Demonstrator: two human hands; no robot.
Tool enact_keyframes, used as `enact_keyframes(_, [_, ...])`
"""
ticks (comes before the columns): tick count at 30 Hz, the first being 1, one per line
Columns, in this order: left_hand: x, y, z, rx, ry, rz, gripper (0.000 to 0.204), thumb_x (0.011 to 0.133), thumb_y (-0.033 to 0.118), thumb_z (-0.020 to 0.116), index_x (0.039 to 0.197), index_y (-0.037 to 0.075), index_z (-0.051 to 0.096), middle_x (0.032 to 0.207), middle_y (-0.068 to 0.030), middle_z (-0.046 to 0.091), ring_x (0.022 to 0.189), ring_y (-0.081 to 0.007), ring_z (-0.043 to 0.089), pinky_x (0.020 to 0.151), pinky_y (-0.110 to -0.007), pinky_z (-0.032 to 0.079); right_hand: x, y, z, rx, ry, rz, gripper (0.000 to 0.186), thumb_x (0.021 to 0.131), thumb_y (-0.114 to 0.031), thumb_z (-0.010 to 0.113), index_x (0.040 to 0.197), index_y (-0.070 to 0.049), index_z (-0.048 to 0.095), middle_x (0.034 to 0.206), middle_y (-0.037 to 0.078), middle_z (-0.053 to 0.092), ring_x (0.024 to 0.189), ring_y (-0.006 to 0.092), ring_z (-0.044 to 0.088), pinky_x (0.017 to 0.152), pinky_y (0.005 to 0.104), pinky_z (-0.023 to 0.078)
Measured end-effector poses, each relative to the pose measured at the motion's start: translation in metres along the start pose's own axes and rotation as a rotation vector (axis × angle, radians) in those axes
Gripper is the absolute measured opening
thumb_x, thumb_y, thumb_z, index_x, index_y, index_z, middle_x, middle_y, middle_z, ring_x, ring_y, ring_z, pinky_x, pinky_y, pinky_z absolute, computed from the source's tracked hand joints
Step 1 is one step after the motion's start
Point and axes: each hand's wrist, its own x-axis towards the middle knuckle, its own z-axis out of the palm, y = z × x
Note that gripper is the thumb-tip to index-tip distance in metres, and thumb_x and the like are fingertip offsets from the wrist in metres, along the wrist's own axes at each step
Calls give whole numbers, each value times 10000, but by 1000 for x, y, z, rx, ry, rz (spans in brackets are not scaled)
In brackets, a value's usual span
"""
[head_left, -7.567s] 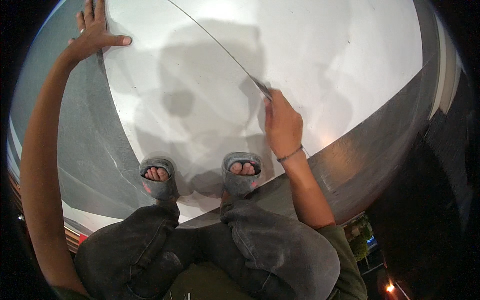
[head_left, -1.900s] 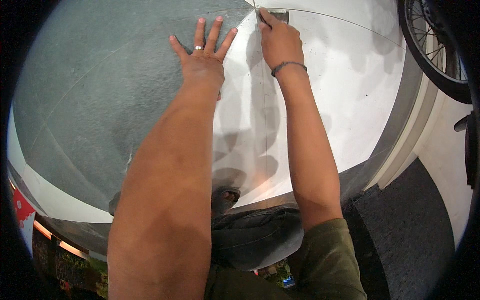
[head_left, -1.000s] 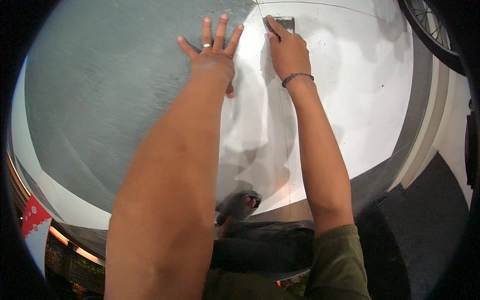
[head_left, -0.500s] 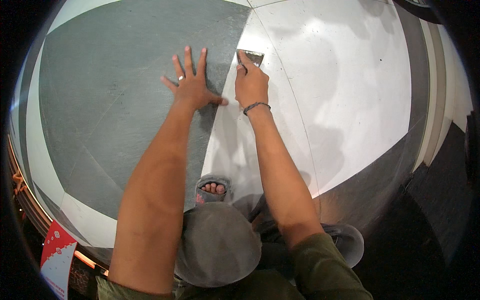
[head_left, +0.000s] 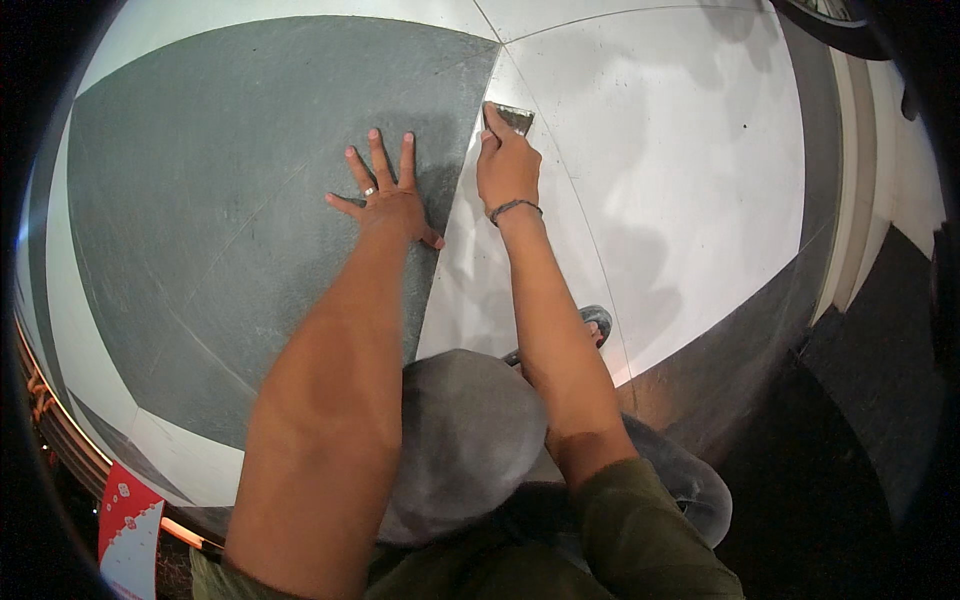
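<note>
My left hand point(head_left: 388, 195) lies spread on the dark grey floor panel point(head_left: 220, 160), its thumb at the border with the white surface point(head_left: 690, 200); a silver ring is on one finger. Just right of that border, my right hand point(head_left: 508, 165) grips a flat metal scraper point(head_left: 512, 116), index finger laid along it, blade against the white surface near where thin seams meet. A dark braided band circles my right wrist. My knee and a grey slide sandal point(head_left: 600, 322) show below my arms.
Part of a black spoked wheel point(head_left: 830, 30) sits at the upper right, beside a pale raised ledge point(head_left: 848, 170). Dark flooring point(head_left: 860, 380) lies beyond it. At the lower left are a red-and-white printed panel point(head_left: 128, 520) and a strip of orange light.
Over the last seconds both hands have come from the top edge of the view toward its middle, the scraper along with my right hand. My legs have shifted beneath me.
</note>
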Motion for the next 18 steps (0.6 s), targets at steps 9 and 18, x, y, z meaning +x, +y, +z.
enact_keyframes(9, [-1,1,-2,-12,-14,14,1647,506,533,997,1624,287,-187,1625,-184,-383,1481,-493,-315,1051,-891,83,9,3,16,-7,109,-55,475,1027,-132,550,1496,-206,538,953,282,675,904,442,658,838,522,519])
enact_keyframes(18, [1,6,-2,5,-31,6,1576,542,541,973,1638,315,-137,1659,-185,-308,1484,-498,-299,1067,-883,62,18,7,22,57,162,-35,448,1029,-120,547,1469,-203,571,930,285,693,833,401,691,789,470,536])
